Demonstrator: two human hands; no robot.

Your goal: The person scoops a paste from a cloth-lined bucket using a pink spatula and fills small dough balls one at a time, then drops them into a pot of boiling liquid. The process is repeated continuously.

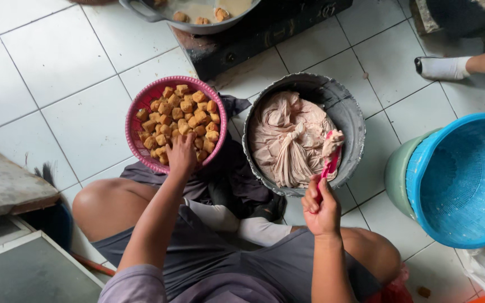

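A pink basket [136,115] full of golden fried cubes [181,120] rests against my knees. My left hand [182,154] reaches into its near side, fingers down on the cubes; whether it grips one is hidden. A grey metal bowl [346,109] to the right holds a pale pink paste [287,137] in a knotted plastic bag. My right hand [321,205] holds a pink spoon [330,163] over the bowl's near right rim, with a lump of paste on its tip.
A pan [197,17] with pieces in oil sits on a dark stove [265,33] at the top. A blue basket [461,179] stands in a green tub at right. Another person's socked foot [442,67] is at upper right. White floor tiles surround everything.
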